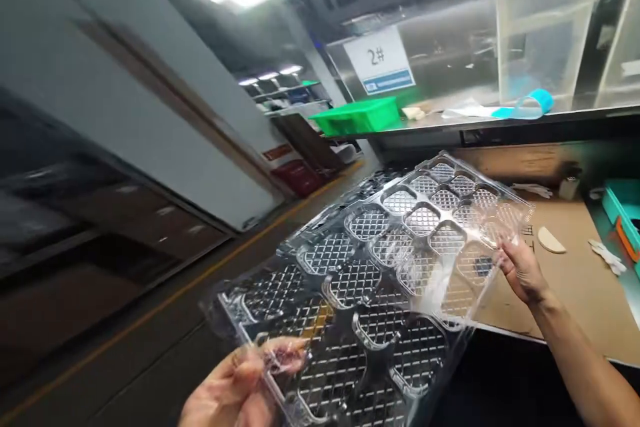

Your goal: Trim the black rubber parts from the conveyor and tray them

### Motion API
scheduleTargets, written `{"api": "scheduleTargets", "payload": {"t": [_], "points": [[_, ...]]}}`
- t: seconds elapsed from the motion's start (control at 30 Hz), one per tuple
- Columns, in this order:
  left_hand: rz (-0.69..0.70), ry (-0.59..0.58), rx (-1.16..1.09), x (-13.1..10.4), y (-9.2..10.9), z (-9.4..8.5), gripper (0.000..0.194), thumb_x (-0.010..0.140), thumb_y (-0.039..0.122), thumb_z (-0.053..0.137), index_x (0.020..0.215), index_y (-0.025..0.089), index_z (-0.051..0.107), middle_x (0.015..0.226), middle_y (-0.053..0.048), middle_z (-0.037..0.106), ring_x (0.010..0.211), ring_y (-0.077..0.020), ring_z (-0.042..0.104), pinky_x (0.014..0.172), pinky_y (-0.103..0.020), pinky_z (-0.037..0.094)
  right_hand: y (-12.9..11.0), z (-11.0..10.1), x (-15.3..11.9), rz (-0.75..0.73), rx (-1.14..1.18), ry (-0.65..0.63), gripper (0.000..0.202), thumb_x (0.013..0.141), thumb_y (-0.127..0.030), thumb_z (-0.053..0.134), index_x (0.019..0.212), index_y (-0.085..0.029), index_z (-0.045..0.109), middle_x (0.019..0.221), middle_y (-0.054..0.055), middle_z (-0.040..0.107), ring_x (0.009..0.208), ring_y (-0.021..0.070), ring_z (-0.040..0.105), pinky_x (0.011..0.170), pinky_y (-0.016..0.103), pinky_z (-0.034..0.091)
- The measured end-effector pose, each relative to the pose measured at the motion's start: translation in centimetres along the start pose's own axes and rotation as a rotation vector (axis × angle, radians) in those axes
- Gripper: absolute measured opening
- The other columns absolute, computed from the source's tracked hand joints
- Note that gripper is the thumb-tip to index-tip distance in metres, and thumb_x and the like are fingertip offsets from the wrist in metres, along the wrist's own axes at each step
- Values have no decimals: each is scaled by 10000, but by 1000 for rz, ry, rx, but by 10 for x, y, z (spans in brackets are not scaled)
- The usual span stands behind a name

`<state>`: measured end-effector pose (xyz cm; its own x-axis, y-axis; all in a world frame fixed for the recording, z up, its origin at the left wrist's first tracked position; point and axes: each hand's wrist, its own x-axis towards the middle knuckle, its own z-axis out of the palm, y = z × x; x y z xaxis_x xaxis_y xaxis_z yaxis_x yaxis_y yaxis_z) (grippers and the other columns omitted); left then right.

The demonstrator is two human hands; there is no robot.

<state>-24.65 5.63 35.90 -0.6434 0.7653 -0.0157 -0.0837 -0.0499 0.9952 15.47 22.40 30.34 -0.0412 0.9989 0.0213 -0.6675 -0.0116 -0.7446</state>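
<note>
A large clear plastic tray (420, 220) with rows of rounded compartments and a ribbed grid floor is held up, tilted, in front of me. My left hand (245, 373) grips its near left edge, thumb and fingers closed over the rim. At the right edge, my right hand (520, 267) has its fingers closed on the plastic. Cardboard shows through the right part of the tray, and the dark floor through the near part. I cannot tell whether it is a single tray or several nested ones.
Cardboard (565, 287) covers the bench at right, carrying a pale half-round piece (551, 240) and a crumpled white glove-like item (607, 256). A teal bin (617, 203) stands far right. Above, a shelf holds a green tray (357, 116) and a blue-ended clear strip (537, 104).
</note>
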Motion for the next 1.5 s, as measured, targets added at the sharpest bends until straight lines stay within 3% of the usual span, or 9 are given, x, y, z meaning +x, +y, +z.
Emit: {"api": "scheduleTargets", "payload": {"t": [0.13,0.3,0.4,0.5,0.67,0.83,1.0,1.2,1.5], "points": [[10,38,-33,33,25,2,387,472,459,986,598,261,678,847,20,815,713,-152,700,709,-215,635,24,68,86,19,-77,-136,610,594,-572,1003,930,-216,639,851,-11,695,736,117,655,632,214,531],[41,123,-125,84,43,5,280,564,373,894,517,217,665,753,-16,789,665,-121,671,663,-150,609,39,144,188,36,-615,-159,619,783,-769,795,720,-193,575,706,40,677,474,91,537,409,226,366],[31,121,-142,102,46,9,211,593,312,886,558,208,706,787,-34,800,656,-111,645,636,-143,600,47,180,221,10,-707,-150,547,864,-675,786,719,-185,592,710,50,694,439,89,522,384,231,328],[-44,128,-156,107,43,9,168,621,288,881,622,197,740,832,-58,812,644,-104,629,640,-151,611,56,200,227,5,-746,-185,431,962,-568,722,799,-182,624,784,53,728,472,112,572,420,250,381],[-179,183,-278,110,38,7,277,678,289,837,544,174,623,832,-86,807,616,-89,615,604,-138,600,62,204,211,-283,-1017,-284,202,977,-404,706,938,-206,717,881,15,758,748,163,684,707,288,513],[-263,112,-313,123,38,30,278,862,201,678,600,147,605,947,-141,820,588,-75,633,603,-151,600,60,198,197,-456,-1084,-379,197,973,-376,685,1083,-243,780,1159,30,780,1029,196,696,910,326,511],[-309,11,-296,146,45,53,286,964,119,537,691,153,616,871,-144,809,563,-101,664,582,-189,605,59,188,192,-561,-1159,-441,181,1004,-354,680,905,-246,785,1100,21,803,1089,210,694,1041,399,399],[-349,-34,-208,167,51,49,258,972,79,502,765,140,644,813,-140,801,565,-118,702,587,-186,615,65,180,193,-610,-1262,-458,271,1019,-306,674,776,-214,753,1103,46,787,1077,205,678,1011,395,363],[-318,-49,-234,159,36,46,356,1024,113,462,710,148,627,924,-149,818,620,-104,722,666,-193,637,62,190,190,-666,-1249,-394,341,993,-344,709,689,-192,682,1034,49,738,987,189,645,1018,390,352]]}}
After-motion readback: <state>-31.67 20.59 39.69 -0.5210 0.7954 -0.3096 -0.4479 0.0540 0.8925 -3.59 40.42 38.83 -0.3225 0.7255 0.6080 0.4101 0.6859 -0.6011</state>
